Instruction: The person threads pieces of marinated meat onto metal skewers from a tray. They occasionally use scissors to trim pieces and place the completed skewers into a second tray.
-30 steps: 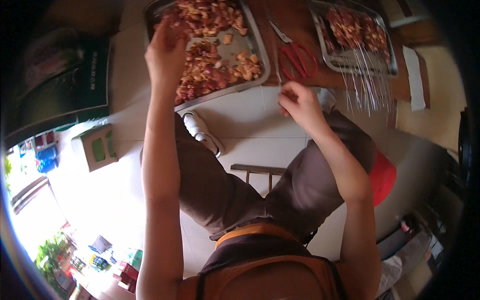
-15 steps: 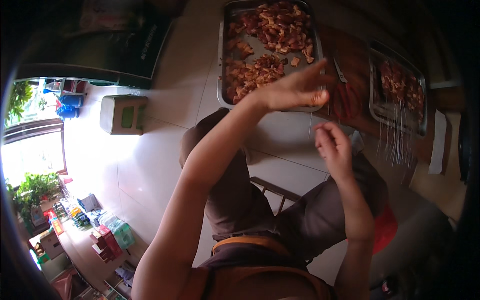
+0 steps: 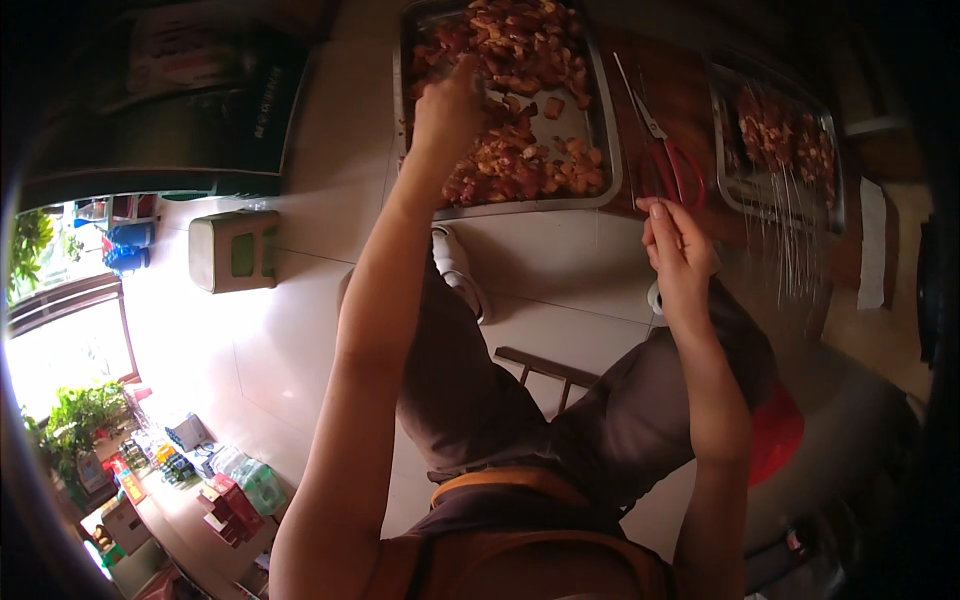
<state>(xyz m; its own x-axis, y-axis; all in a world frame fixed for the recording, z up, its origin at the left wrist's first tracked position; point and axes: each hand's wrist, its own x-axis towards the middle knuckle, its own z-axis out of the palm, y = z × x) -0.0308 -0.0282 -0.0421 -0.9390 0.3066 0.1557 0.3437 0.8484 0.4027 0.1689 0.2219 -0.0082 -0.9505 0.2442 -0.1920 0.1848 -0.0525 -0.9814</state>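
Note:
A metal tray holds chunks of raw meat in two heaps. My left hand reaches over its left part, among the pieces; motion blurs its fingers, so what they grip cannot be told. In front of the tray's right corner, my right hand is closed in a pinch, thumb against fingers. A thin metal skewer rises from the pinch, faint against the dark board. Red-handled scissors lie just beyond this hand, blades pointing away.
A smaller metal tray at the right holds skewered meat, with several skewer ends sticking out over its near edge. Both trays adjoin a brown wooden board. A white strip lies farther right. A stool stands left.
My left hand has moved left from the tray's near right corner to over the meat. My right hand has risen slightly, and the view has shifted so the trays appear farther left.

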